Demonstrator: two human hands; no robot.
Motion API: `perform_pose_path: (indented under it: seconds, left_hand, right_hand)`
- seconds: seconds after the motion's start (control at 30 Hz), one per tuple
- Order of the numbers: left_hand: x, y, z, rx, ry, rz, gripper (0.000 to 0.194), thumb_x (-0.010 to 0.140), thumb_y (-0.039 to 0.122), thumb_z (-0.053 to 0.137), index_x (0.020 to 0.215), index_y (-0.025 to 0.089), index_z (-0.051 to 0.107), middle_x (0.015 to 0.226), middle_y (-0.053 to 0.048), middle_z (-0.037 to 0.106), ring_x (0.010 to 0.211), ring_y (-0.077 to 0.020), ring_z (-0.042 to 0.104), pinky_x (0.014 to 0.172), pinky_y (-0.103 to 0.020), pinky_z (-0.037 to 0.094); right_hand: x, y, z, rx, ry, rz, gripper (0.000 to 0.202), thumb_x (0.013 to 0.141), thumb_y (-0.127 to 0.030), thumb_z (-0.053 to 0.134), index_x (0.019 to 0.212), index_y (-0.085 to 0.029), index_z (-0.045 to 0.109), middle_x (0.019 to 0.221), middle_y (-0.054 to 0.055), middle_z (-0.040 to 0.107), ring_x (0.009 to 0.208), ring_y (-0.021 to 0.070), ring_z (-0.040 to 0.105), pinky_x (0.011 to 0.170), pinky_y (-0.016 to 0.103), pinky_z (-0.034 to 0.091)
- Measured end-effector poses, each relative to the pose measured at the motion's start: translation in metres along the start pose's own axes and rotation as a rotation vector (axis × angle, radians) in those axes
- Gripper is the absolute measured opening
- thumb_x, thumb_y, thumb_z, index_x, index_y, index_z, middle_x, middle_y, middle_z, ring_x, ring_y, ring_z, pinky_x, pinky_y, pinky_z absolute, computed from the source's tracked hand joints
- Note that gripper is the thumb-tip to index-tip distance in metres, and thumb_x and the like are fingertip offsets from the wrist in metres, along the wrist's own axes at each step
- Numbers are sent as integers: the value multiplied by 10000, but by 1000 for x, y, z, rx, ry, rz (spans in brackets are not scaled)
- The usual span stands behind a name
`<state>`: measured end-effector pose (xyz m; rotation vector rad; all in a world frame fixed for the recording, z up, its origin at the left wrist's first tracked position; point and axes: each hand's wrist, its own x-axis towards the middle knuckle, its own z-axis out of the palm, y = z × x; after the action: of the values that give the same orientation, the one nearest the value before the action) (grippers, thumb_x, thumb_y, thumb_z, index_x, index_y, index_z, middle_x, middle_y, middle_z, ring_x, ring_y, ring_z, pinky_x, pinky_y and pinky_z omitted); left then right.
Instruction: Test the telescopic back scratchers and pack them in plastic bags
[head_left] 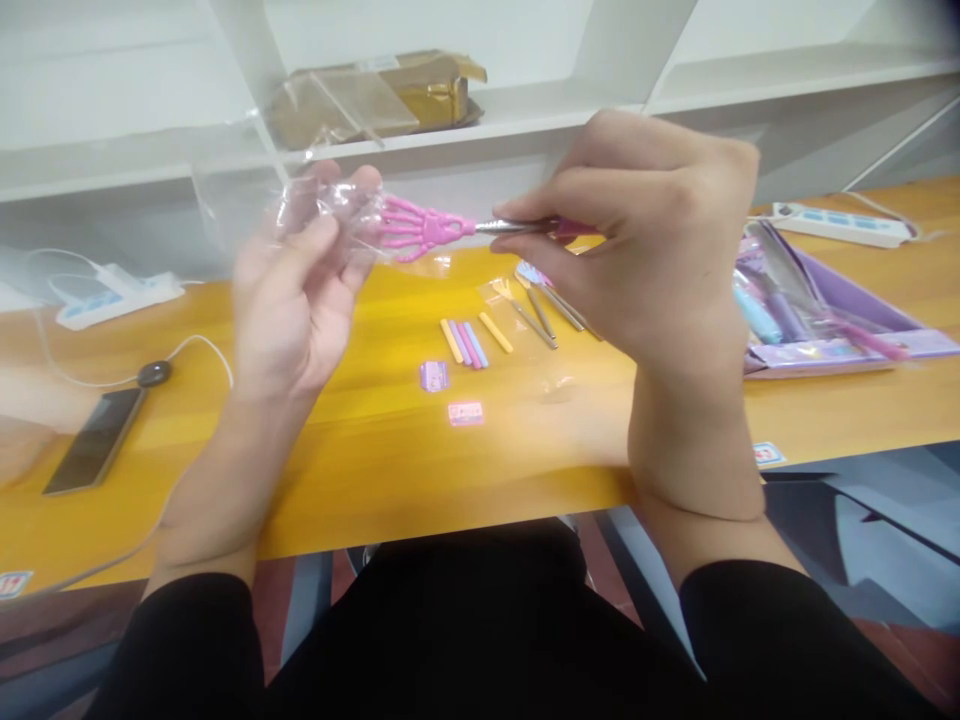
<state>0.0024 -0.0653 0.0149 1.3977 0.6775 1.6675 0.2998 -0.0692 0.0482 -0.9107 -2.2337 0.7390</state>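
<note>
My left hand (296, 285) is raised above the yellow table (352, 455) and pinches a crinkled clear plastic wrapper (337, 212) between thumb and fingers. My right hand (645, 250) grips the thin metal shaft of a pink claw-shaped tool (420, 227), its pink fingers pointing left into the wrapper's open end. On the table behind the hands lie several pastel sticks (466, 342), a few metal tools in clear sleeves (541, 310), and two small printed cards (450, 393).
An open purple box (840, 310) with pens and tools sits at right. Power strips lie at back right (840, 224) and back left (116, 294). A dark phone (94, 440) with a cable lies at left. A brown package (375, 97) rests on the white shelf.
</note>
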Motion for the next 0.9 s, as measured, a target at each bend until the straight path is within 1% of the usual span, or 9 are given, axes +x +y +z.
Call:
perform_pose_path:
  seconds: [0.17,0.23,0.3,0.4,0.57,0.6,0.77,0.83,0.9]
  left_hand:
    - [-1,-5,4,-94,-18,54,197,1030,345,882,1225,337,855,1446,-11,849,1654,-307,624,1373,-505,585]
    - [-4,-7,8,-101,-28,50,207,1033,340,893,1235,328,849,1468,-34,839,1652,-327,625,1362,-518,593]
    - [-8,-8,13,-78,-36,19,233,1028,359,914,1246,333,835,1506,-53,822,1660,-350,615,1353,-523,603]
    - [-12,-10,20,-68,-36,-19,241,1034,388,924,1239,322,818,1520,-68,813,1645,-361,630,1355,-511,604]
    - [-14,-15,25,-99,-46,-20,298,1031,436,943,1249,290,802,1447,-74,840,1602,-350,675,1365,-493,596]
    - [-14,-15,25,-100,-46,-18,308,1032,445,942,1256,289,800,1441,-72,843,1595,-348,681,1364,-493,598]
    - [-16,-15,26,-81,-29,-58,264,1071,452,894,1235,265,806,1427,-99,846,1543,-342,726,1347,-472,611]
    - [-18,-15,26,-75,-41,-89,238,1086,433,874,1231,254,812,1410,-104,852,1543,-343,725,1351,-476,611]
    - [-20,-16,28,-86,-49,-108,233,1087,419,873,1224,239,813,1403,-112,853,1563,-351,708,1354,-490,611]
  right_hand:
    - [-2,3,3,-178,161,-22,610,1083,-730,668,1611,-423,682,1030,151,765,1191,469,707,677,485,544]
    - [-1,5,5,-183,187,-45,580,1081,-715,674,1589,-436,696,1006,148,757,1184,470,709,675,490,543]
    - [0,5,8,-118,185,-58,546,1090,-708,660,1576,-463,700,973,138,745,1173,464,711,665,488,537]
    - [2,3,12,-38,137,-34,505,1103,-706,630,1561,-504,701,935,122,734,1176,454,711,652,476,530]
    - [7,-3,19,-28,138,-21,491,1114,-717,595,1517,-476,741,912,135,731,1178,448,707,630,460,504]
    - [7,-4,19,-20,115,-19,485,1113,-723,598,1508,-481,743,909,130,732,1169,445,707,629,455,499]
    - [8,-11,19,-1,-180,14,533,1058,-758,711,1518,-489,735,936,99,761,1083,406,705,614,424,470]
    - [9,-13,19,44,-183,30,541,1064,-761,707,1530,-488,731,944,94,764,1083,390,708,610,415,463]
    - [10,-13,21,31,-89,44,513,1088,-752,675,1524,-489,737,937,92,760,1120,382,713,617,409,470]
